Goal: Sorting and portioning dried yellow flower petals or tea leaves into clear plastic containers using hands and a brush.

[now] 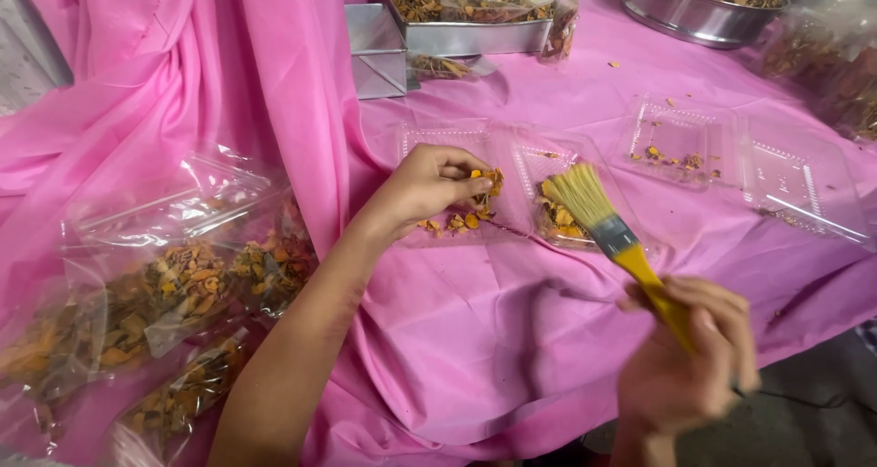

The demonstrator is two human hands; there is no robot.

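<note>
My left hand (429,185) reaches over an open clear plastic clamshell box (525,161) on the pink cloth and pinches a few orange-brown dried pieces (489,182) between its fingertips. More such pieces lie in both halves of that box. My right hand (690,357), nearer the table's front edge, grips the yellow handle of a flat paintbrush (607,229). The brush's pale bristles point up and left, hovering over the box's right half.
A second open clamshell box (744,156) with a few crumbs lies to the right. Metal trays (475,36) and a round metal bowl (694,15) of dried pieces stand at the back. Filled clear bags (174,289) lie at the left on the pink cloth (566,92).
</note>
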